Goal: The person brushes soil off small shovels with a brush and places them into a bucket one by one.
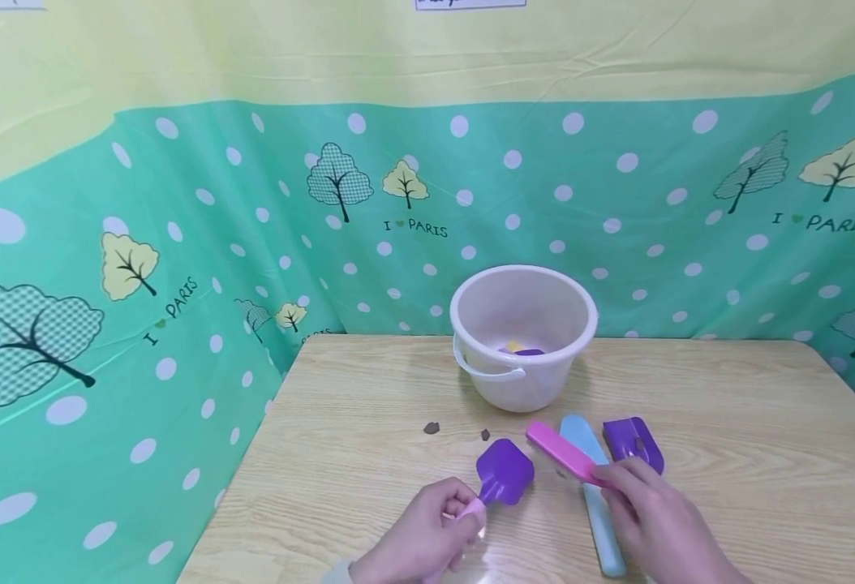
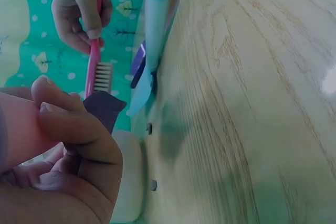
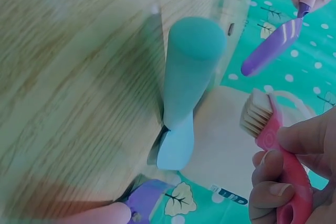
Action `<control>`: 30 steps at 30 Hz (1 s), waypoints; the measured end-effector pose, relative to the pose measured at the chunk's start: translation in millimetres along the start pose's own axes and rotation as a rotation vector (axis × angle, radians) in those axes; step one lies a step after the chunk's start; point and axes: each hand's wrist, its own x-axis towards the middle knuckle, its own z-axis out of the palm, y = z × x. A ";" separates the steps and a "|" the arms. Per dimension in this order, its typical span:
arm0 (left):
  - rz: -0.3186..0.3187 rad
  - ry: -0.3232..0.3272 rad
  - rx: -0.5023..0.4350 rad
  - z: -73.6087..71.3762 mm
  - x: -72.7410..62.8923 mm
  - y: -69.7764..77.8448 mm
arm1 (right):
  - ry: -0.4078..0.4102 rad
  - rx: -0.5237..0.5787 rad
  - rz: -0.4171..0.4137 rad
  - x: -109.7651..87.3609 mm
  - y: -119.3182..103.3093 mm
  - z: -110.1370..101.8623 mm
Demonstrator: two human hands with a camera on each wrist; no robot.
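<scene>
In the head view my left hand [image 1: 427, 527] grips the pink handle of a small purple toy shovel [image 1: 504, 472], its blade raised over the table. My right hand [image 1: 654, 519] holds a pink brush [image 1: 562, 450] by its handle. The right wrist view shows the pale bristles [image 3: 255, 115] on the brush, apart from the shovel blade [image 3: 273, 48]. Beneath the brush and right hand lies a light blue spatula-like tool [image 1: 603, 519]. A second purple shovel [image 1: 633, 444] rests at the right, its pink handle [image 3: 100, 214] seen in the right wrist view.
Behind the tools stands a white bucket [image 1: 522, 389] with its handle lowered; yellow and purple things lie inside. Small dark bits [image 1: 431, 427] are on the wooden table [image 1: 340, 454] in front of it. A green dotted curtain [image 1: 398, 268] hangs behind the table and at the left.
</scene>
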 end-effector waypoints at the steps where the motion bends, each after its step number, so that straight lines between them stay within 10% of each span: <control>1: 0.005 0.004 0.006 -0.6 0.3 0.3 | 0.009 0.001 -0.007 -0.4 1.1 -0.8; 30: 0.082 0.070 0.235 -38.5 3.7 33.1 | -0.063 -0.005 0.205 1.1 28.9 -46.5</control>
